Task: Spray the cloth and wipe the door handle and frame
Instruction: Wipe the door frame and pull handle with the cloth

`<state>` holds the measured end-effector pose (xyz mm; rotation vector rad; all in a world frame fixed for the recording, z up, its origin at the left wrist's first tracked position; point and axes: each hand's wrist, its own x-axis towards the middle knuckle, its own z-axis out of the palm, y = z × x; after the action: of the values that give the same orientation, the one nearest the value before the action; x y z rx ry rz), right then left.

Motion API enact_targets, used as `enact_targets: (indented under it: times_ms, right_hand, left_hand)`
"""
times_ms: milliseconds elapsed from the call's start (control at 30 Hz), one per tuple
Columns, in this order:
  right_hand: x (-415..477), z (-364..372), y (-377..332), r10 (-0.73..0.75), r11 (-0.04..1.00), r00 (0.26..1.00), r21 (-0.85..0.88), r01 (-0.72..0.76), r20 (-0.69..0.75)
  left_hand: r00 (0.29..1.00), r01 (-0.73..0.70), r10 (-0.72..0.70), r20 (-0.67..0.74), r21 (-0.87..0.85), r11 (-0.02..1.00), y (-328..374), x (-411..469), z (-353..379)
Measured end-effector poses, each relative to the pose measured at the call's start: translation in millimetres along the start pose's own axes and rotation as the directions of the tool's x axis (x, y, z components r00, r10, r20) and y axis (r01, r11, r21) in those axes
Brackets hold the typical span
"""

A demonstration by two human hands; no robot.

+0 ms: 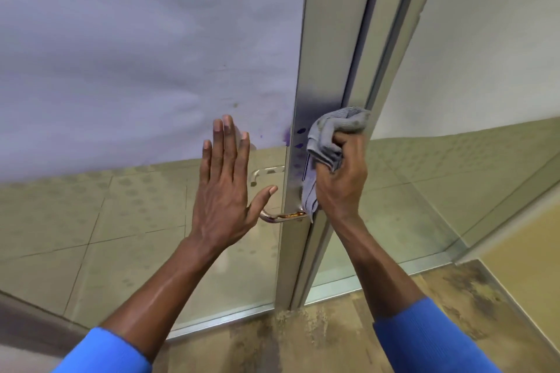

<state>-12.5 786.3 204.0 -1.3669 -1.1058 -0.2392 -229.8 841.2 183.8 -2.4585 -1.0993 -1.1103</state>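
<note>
A grey cloth (pixel 331 133) is bunched in my right hand (pixel 341 182), which presses it against the metal door frame (pixel 325 39) just above the handle. Purple drops and smears mark the frame beside the cloth. The copper-coloured lever handle (pixel 283 216) sticks out to the left below the cloth. My left hand (pixel 225 188) lies flat and open on the glass door panel (pixel 136 215), fingers up, thumb just above the handle. No spray bottle is in view.
The upper glass carries a frosted grey-violet film (pixel 136 39). A second handle (pixel 262 174) shows through the glass on the far side. Tiled floor lies beyond the door, and a worn brown floor (pixel 303 339) lies under me. A glass side panel stands to the right.
</note>
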Motion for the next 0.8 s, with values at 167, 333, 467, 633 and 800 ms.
enact_targets:
  times_ms: [167, 333, 467, 633, 800]
  right_hand:
    - [2.8, 16.3, 15.9, -0.220, 0.943, 0.961, -0.216, 0.254, 0.167]
    - [-17.0, 5.6, 44.3, -0.342, 0.842, 0.820, -0.237, 0.484, 0.458]
    - [-28.1, -4.8, 56.0, -0.342, 0.816, 0.826, -0.295, 0.497, 0.448]
    - [3.9, 6.7, 31.8, -0.351, 0.884, 0.933, -0.299, 0.360, 0.084]
    - [18.5, 14.4, 22.5, -0.424, 0.868, 0.890, -0.204, 0.452, 0.169]
  left_hand:
    - [0.999, -0.038, 0.038, 0.016, 0.032, 0.999, -32.5, -4.5, 20.2]
    - [0.995, -0.101, 0.100, 0.020, 0.087, 0.991, -47.8, -3.9, 29.4]
    - [0.988, -0.154, 0.150, 0.038, 0.176, 0.972, -56.7, -6.1, 33.8]
    - [0.988, -0.154, 0.151, 0.030, 0.234, 0.960, -59.3, -8.0, 37.4]
    - [0.993, -0.118, 0.117, 0.021, 0.261, 0.958, -54.9, -10.4, 43.1]
